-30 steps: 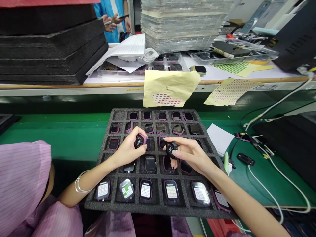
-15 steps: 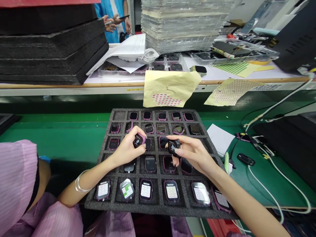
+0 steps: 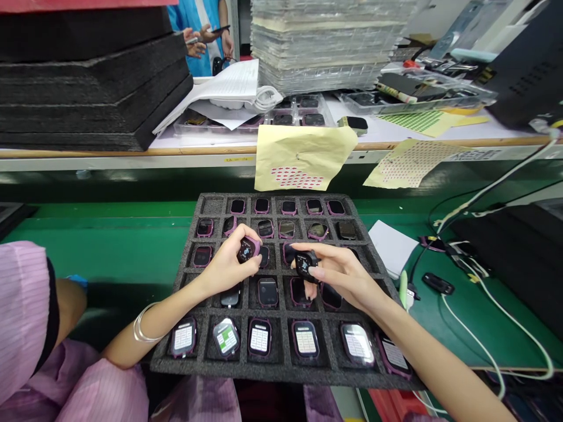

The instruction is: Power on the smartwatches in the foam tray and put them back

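Purple-edged watch (image 3: 248, 249) and black watch (image 3: 305, 265), raised over foam tray (image 3: 264, 375)

Purple-edged watch: pinched in left hand (image 3: 229, 264), above the middle rows. Black watch: gripped between thumb and fingers of right hand (image 3: 345, 272). Below: seated watches (image 3: 260, 337) in compartments, nearest row with lit screens. At right, on green desk (image 3: 109, 234): white paper (image 3: 393, 247).

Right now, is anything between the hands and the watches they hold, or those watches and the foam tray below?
The left hand grips one watch, the right hand another: nothing visible intervenes. Beneath, other watches occupy compartments in the tray.
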Tool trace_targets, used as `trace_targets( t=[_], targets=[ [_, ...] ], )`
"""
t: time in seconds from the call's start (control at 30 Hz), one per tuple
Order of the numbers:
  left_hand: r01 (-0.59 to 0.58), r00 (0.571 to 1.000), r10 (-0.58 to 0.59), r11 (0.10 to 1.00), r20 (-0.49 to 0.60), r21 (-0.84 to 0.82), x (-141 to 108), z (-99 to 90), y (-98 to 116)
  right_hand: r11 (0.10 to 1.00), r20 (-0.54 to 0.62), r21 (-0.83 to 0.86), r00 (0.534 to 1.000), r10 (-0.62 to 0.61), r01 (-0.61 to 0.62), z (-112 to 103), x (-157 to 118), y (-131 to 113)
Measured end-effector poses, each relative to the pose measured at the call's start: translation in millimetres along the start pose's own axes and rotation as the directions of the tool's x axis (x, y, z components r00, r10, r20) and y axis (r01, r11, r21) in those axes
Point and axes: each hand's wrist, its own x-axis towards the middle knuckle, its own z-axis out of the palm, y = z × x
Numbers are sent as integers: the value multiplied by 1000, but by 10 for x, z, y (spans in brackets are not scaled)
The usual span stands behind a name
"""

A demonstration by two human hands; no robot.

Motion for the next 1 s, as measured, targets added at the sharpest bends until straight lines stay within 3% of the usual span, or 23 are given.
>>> trace_targets(
  t=[0.13, 0.23, 0.3, 0.47, 1.0],
  targets=[
    [205, 975, -171, 935, 138, -288, 54, 32, 16, 998, 54, 16, 996, 65, -66, 10, 29, 8],
    [341, 940, -278, 797, 200, -498, 93, 64, 33, 995, -25, 14, 994, 103, -102, 36, 45, 15],
    [382, 924, -309, 745, 224, -547, 100, 77, 48, 995, -88, 12, 991, 104, -104, 52, 49, 20],
    [351, 936, -272, 779, 225, -519, 77, 77, 67, 998, -157, -29, 987, 44, -49, 58, 39, 40],
    [266, 949, -147, 849, 279, -457, 46, 79, -14, 1000, -147, -30, 989, 4, -9, 46, -4, 31]
  ],
)
